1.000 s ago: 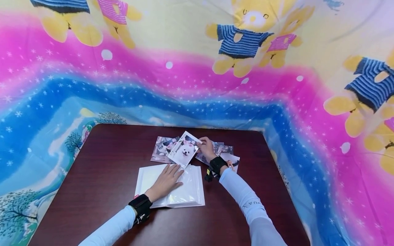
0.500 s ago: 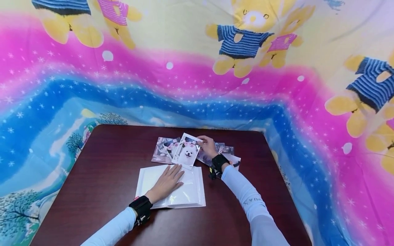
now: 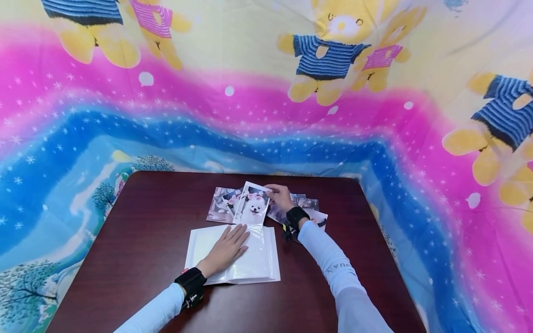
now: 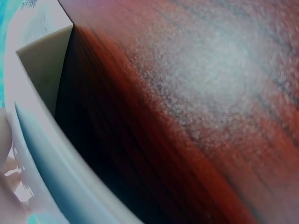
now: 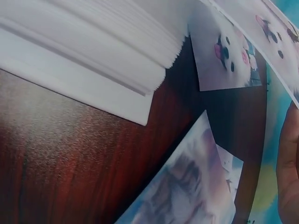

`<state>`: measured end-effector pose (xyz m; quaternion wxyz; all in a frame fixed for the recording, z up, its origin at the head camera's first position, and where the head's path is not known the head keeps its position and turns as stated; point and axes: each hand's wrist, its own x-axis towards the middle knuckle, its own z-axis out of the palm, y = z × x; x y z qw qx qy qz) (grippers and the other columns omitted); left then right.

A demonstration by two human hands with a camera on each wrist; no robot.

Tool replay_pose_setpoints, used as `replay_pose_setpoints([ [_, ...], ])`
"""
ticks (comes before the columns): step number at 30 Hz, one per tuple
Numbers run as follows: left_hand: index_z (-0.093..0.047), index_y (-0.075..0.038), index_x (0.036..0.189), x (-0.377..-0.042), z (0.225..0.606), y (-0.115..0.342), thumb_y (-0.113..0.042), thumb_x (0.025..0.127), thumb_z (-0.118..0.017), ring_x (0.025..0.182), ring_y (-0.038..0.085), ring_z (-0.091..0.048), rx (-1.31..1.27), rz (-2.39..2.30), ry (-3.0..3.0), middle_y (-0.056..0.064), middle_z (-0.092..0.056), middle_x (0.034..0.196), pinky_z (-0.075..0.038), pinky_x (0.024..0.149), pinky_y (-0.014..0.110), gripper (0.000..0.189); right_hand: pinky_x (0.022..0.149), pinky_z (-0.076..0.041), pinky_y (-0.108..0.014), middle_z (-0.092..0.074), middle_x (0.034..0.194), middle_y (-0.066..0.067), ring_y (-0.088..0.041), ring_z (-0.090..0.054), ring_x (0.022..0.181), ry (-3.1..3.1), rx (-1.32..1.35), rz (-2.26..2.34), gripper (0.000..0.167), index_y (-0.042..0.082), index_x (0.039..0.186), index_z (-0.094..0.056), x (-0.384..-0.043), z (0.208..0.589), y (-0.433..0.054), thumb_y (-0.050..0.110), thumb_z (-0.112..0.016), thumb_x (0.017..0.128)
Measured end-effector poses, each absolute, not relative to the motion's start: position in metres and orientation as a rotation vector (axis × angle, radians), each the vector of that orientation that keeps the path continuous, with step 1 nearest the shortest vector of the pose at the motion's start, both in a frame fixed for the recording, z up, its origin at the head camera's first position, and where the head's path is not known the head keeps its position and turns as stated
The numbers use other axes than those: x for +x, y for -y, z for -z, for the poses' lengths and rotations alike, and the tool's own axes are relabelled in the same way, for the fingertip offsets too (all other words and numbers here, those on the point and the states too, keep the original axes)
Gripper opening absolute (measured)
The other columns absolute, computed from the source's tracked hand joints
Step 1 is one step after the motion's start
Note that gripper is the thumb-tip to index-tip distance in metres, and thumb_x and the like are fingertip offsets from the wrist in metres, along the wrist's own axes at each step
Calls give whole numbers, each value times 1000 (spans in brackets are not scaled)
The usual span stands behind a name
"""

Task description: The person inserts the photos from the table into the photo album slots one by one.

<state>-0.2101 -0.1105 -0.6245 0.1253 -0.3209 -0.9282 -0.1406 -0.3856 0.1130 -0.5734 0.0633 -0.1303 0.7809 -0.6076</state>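
Note:
An open photo album (image 3: 255, 259) with white pages and clear sleeves lies on the table. My left hand (image 3: 225, 249) rests flat on its pages, fingers spread; in the left wrist view only a bit of that hand shows at the left edge. With thumb and fingers, my right hand (image 3: 281, 197) pinches the upper right edge of a photo (image 3: 252, 210) of a white fluffy dog wearing pink flowers. The photo stands tilted at the top of the right page. Its lower edge is at the sleeve's top; I cannot tell whether it is inside.
Loose photos (image 3: 220, 208) lie behind the album on the left. Several more photos (image 3: 318, 217) are spread to the right, partly under the right forearm. The dark red wooden table (image 3: 137, 240) meets a patterned cloth (image 3: 250, 115) at the back and sides.
My right hand has turned the dog photo more upright and brought its lower edge over the right page. The left hand stays on the album.

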Motion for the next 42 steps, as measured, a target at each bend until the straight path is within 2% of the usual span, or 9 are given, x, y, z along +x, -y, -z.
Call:
replay_pose_setpoints([
  [6, -50, 1, 142, -209, 621, 110, -24, 101, -56, 138, 39, -38, -939, 446, 2690, 23, -43, 149, -26, 112, 59, 48, 84, -50, -64, -59, 96, -26, -37, -63, 82, -2243, -382, 1815, 30, -9, 128, -60, -379, 564, -111, -1, -55, 99],
  [8, -50, 1, 142, -209, 621, 110, -24, 101, -56, 138, 40, -38, -937, 455, 2685, 23, -43, 149, -26, 112, 60, 48, 86, -46, -68, -57, 100, -33, -43, -61, 85, -2219, -401, 1804, 32, -12, 130, -57, -375, 556, -111, -3, -53, 100],
  [16, -50, 1, 142, -211, 623, 109, -23, 101, -56, 139, 40, -37, -945, 486, 2648, 23, -41, 150, -25, 112, 61, 48, 78, -48, -68, -51, 93, -44, -61, -54, 84, -2298, -542, 1785, 30, -20, 126, -54, -371, 538, -111, -10, -52, 97],
  [22, -52, -3, 142, -211, 624, 110, -23, 100, -57, 139, 39, -37, -928, 463, 2642, 22, -43, 149, -26, 111, 61, 47, 74, -54, -61, -55, 107, -43, -63, -52, 87, -2288, -635, 1702, 31, -19, 127, -54, -373, 531, -104, -9, -53, 97],
  [29, -59, -4, 135, -205, 615, 107, -22, 101, -57, 139, 38, -37, -939, 437, 2678, 22, -42, 149, -24, 112, 61, 39, 71, -57, -53, -52, 101, -45, -15, -56, 61, -2234, -658, 1684, 33, -15, 131, -54, -373, 528, -103, -9, -50, 99],
  [34, -61, -5, 133, -194, 610, 105, -22, 97, -62, 136, 40, -41, -994, 452, 2634, 23, -46, 146, -28, 109, 64, 39, 63, -58, -34, -47, 95, -44, -14, -53, 60, -2207, -660, 1680, 33, -15, 132, -51, -373, 532, -103, -7, -49, 100],
  [37, -60, -6, 134, -185, 608, 104, -25, 97, -62, 137, 39, -40, -1038, 461, 2629, 23, -46, 147, -29, 108, 63, 42, 70, -57, -52, -44, 92, -43, -17, -52, 59, -2208, -686, 1665, 32, -17, 130, -52, -372, 535, -104, -7, -48, 100],
  [39, -59, -7, 136, -179, 608, 104, -29, 98, -61, 138, 38, -38, -1073, 471, 2641, 22, -45, 148, -29, 109, 63, 44, 75, -51, -65, -43, 92, -44, -28, -54, 60, -2189, -691, 1655, 32, -17, 131, -52, -371, 536, -104, -7, -47, 101],
  [42, -57, -9, 138, -171, 609, 103, -35, 99, -59, 140, 37, -35, -1126, 487, 2667, 21, -43, 150, -28, 110, 62, 47, 79, -45, -72, -46, 92, -44, -49, -54, 71, -2169, -675, 1635, 32, -15, 131, -53, -369, 537, -103, -7, -47, 101],
])
